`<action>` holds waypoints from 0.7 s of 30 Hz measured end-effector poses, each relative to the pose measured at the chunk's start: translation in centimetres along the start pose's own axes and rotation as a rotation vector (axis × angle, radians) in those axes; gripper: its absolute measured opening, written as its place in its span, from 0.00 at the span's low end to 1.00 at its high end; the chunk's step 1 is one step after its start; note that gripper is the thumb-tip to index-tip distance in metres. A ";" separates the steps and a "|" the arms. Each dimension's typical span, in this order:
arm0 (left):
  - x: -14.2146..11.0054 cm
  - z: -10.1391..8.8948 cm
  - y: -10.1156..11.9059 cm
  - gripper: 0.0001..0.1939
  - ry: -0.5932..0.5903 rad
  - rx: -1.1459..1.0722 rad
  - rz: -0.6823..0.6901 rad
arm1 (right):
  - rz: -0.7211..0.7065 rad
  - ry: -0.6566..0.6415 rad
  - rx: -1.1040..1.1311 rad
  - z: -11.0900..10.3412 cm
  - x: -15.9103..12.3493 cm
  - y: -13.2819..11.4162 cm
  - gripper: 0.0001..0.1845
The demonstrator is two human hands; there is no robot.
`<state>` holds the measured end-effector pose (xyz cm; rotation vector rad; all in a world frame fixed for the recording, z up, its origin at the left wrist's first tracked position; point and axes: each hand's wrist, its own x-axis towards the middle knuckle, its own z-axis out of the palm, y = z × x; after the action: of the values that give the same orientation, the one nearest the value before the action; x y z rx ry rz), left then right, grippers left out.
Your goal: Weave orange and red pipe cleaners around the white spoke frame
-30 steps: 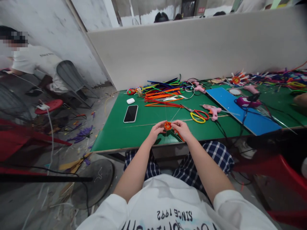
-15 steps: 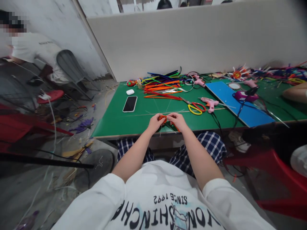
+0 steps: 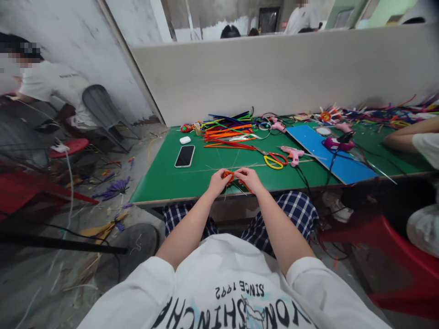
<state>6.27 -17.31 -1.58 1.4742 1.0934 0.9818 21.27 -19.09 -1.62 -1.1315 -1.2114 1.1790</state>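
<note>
Just above the front edge of the green table [image 3: 157,183], both my hands work on a small orange woven piece [image 3: 229,175] with thin pale rods sticking out all round like spokes. My left hand [image 3: 218,181] pinches its left side. On the other side, my right hand [image 3: 249,178] is closed on an orange strip [image 3: 244,185] that runs from the piece and hangs below the fingers. The fingers hide much of the piece. Beyond my hands lie scissors [image 3: 273,161] with red and yellow handles and a bundle of coloured strips [image 3: 229,132].
A phone [image 3: 184,156] and a white earbud case [image 3: 184,140] lie to the left. A pink glue gun [image 3: 294,154] and a blue board [image 3: 325,151] are at the right, with cables around. Another person's arm [image 3: 408,132] rests on the far right. A pale partition [image 3: 267,77] stands behind.
The camera view has tilted up a little and shifted, so more room shows behind the partition. Both hands keep their hold on the orange piece, with little visible movement.
</note>
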 end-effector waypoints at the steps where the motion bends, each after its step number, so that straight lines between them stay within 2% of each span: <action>1: 0.0 0.0 0.0 0.08 0.002 -0.003 -0.003 | 0.000 0.002 -0.001 0.0 0.0 0.0 0.15; 9: -0.1 -0.1 0.2 0.08 0.016 -0.020 -0.030 | 0.036 0.030 -0.020 0.3 0.0 -0.1 0.15; 12: -0.3 -0.2 0.3 0.07 0.004 -0.028 -0.029 | 0.056 0.034 -0.017 -0.1 -1.5 -0.7 0.17; 14: -0.4 -0.3 0.4 0.06 -0.008 -0.038 -0.030 | 0.069 0.037 -0.012 -1.7 -4.0 -1.1 0.18; 17: -0.5 -0.4 0.3 0.06 -0.014 -0.057 -0.034 | 0.142 0.087 -0.048 -6.1 -10.1 -1.4 0.16; 19: -0.5 -0.4 0.3 0.06 -0.009 -0.071 -0.038 | 0.250 0.091 -0.100 -9.8 -15.2 -1.2 0.12; 21: -0.5 -0.4 0.4 0.06 0.004 -0.087 -0.042 | 0.421 0.016 -0.177 -13.2 -20.5 -0.4 0.14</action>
<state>5.78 -17.70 -1.16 1.3748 1.0675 0.9914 34.45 -39.52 -3.14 -1.5807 -1.1118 1.3885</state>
